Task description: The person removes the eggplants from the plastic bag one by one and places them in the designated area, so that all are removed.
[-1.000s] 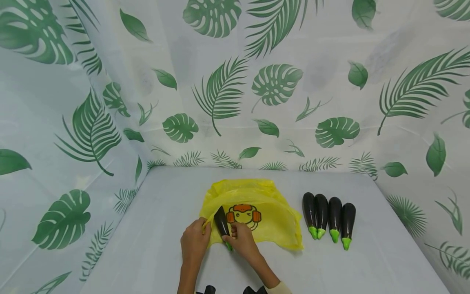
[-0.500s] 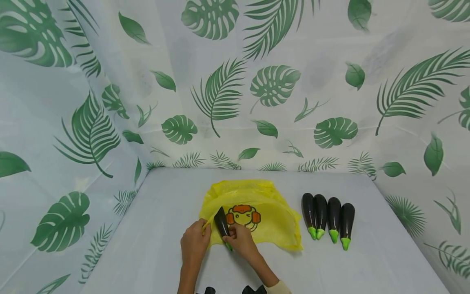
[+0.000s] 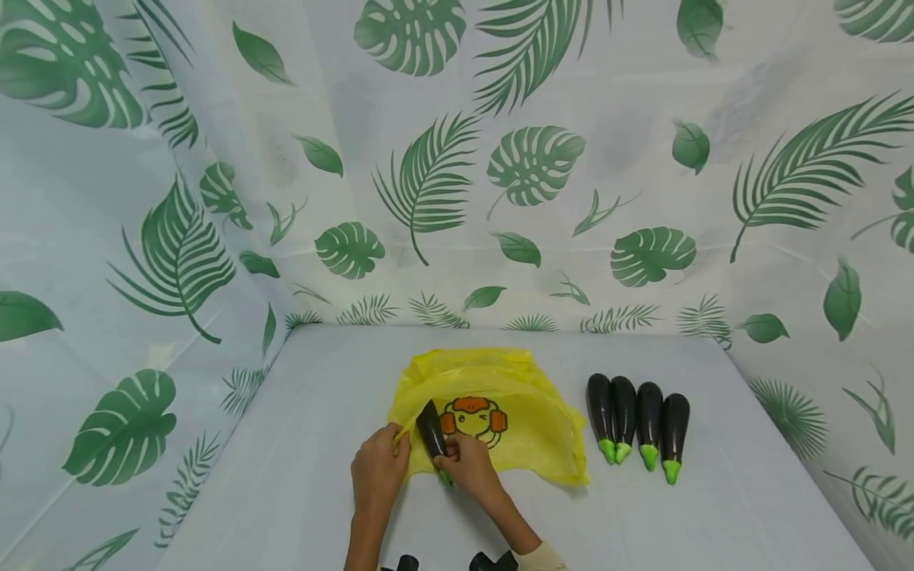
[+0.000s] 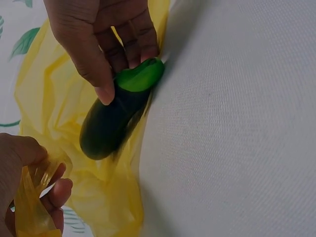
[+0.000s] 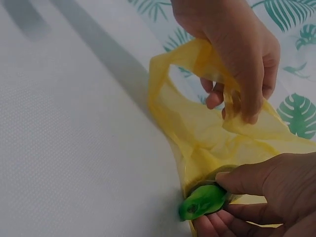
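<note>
A yellow plastic bag [image 3: 535,436] with a cartoon face print lies on the white table. My left hand [image 3: 382,468] pinches the bag's edge at its left side and lifts it a little; the right wrist view shows the raised yellow film [image 5: 163,94] under that hand. My right hand [image 3: 467,468] grips a dark eggplant [image 3: 431,428] near its green stem end, thumb on one side and fingers on the other. The eggplant lies slanted over the bag, its dark end towards the bag's opening. In the left wrist view its green cap [image 4: 140,76] shows beside the fingers.
Several more eggplants [image 3: 648,424] lie side by side on the table [image 3: 300,444], right of the bag, green ends towards me. A leaf-printed sheet [image 3: 443,190] stands behind and along both sides. Dark objects [image 3: 494,561] show at the bottom edge.
</note>
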Demonstrator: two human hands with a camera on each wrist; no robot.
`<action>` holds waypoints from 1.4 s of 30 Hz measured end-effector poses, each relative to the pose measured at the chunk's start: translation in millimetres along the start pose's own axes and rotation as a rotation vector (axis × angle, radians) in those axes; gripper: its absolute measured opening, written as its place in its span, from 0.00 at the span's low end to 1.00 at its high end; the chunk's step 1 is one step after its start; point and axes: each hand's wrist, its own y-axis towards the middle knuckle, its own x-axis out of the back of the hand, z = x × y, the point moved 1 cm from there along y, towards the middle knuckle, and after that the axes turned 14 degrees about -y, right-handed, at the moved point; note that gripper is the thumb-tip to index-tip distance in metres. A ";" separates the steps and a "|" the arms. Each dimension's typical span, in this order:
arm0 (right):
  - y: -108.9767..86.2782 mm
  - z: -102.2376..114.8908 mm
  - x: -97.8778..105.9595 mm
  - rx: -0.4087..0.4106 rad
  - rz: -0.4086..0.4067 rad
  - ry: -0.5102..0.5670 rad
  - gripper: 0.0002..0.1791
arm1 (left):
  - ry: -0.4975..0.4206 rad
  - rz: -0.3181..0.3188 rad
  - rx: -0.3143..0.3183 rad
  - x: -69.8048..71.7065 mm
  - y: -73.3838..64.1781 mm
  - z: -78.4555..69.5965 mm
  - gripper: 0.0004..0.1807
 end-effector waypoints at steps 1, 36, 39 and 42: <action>-0.6 -0.2 -0.2 -0.008 -0.001 0.002 0.15 | -0.002 0.002 0.002 0.0 -0.2 0.0 0.05; -14.9 4.2 42.8 -0.217 0.156 0.098 0.18 | -0.010 0.025 0.038 1.5 1.0 -3.0 0.06; -15.8 1.6 44.8 -0.222 0.160 0.102 0.18 | -0.013 0.029 0.041 1.2 1.3 -2.9 0.06; -17.5 0.2 47.1 -0.224 0.165 0.120 0.17 | -0.018 0.028 0.040 0.7 0.5 -2.6 0.06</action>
